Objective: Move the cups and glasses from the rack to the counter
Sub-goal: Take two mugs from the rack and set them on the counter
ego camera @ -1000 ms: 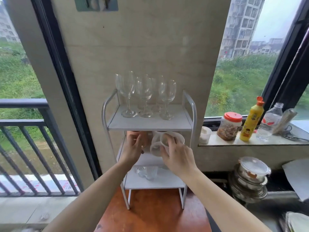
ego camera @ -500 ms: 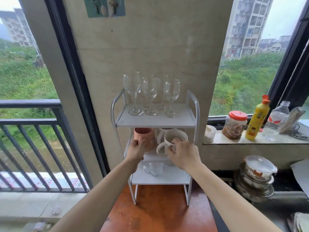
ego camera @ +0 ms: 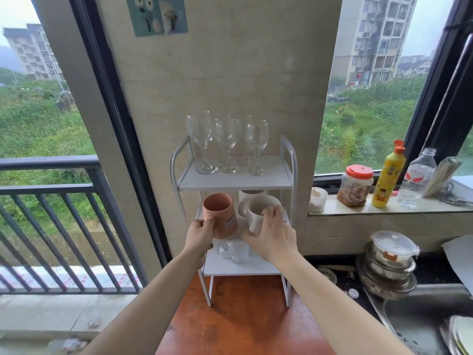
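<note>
1. A white three-tier rack (ego camera: pixel 288 160) stands on the reddish-brown counter (ego camera: pixel 243 326) against a marble-look wall, between two large windows.
2. Both bare forearms reach up from the lower edge toward the middle shelf. The left hand (ego camera: pixel 201 235) has its grip closed around the handle side of a pink mug (ego camera: pixel 220 213), held slightly tilted in front of the middle shelf.
3. The right hand (ego camera: pixel 272 237) has its fingers spread and its grip closed over the body of a white mug (ego camera: pixel 258 208), thumb low, fingertips on the mug's right wall.
4. Compared with half a second ago, the pink mug has come out from under the top shelf and now sits forward and to the left; the white mug stays near its place.
5. Five wine glasses (ego camera: pixel 227 144) stand upright on the top shelf, untouched.
6. Another white cup behind the white mug is mostly hidden. A clear glass cup (ego camera: pixel 234 251) on the bottom shelf is blurred and partly covered by the hands.
</note>
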Demonstrator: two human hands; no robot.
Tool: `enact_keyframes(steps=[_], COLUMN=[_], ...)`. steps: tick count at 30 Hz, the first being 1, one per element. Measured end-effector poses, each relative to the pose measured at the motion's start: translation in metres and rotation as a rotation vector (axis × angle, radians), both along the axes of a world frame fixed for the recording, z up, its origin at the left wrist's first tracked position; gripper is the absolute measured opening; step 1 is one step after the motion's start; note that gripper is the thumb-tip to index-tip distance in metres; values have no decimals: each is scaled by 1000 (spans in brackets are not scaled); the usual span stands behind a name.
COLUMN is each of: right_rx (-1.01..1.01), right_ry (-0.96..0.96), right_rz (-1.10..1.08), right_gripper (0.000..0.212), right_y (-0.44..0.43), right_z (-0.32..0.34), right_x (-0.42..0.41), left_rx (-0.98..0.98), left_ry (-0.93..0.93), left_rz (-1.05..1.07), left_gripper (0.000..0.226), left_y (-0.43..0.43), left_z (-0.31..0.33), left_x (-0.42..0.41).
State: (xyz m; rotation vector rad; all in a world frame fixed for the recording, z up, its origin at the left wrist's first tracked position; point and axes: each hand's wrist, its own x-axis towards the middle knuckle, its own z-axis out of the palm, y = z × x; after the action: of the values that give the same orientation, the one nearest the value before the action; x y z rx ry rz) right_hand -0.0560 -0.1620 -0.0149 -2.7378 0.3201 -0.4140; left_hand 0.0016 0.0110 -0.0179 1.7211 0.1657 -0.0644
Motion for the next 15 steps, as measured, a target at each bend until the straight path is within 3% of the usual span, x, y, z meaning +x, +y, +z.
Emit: enact_keyframes(steps=[3,10,15], right_rx=[60,494,994], right_ry=[-161,-466,-318], right_rz=[87,-33,-99], right_gripper=[44,46,27], right_y=[-4,15,26], right_z=[-11,-34,-26], right_x=[-9,-20,-18], left_rx=[9,-13,-59], left_ry=[-8,-13,10], left_rz=[-6,-67,-94], left_gripper=[29,39,38], left_y=[1,6,5], left_z=[-3,-10,-8], left_x=[1,3,-3])
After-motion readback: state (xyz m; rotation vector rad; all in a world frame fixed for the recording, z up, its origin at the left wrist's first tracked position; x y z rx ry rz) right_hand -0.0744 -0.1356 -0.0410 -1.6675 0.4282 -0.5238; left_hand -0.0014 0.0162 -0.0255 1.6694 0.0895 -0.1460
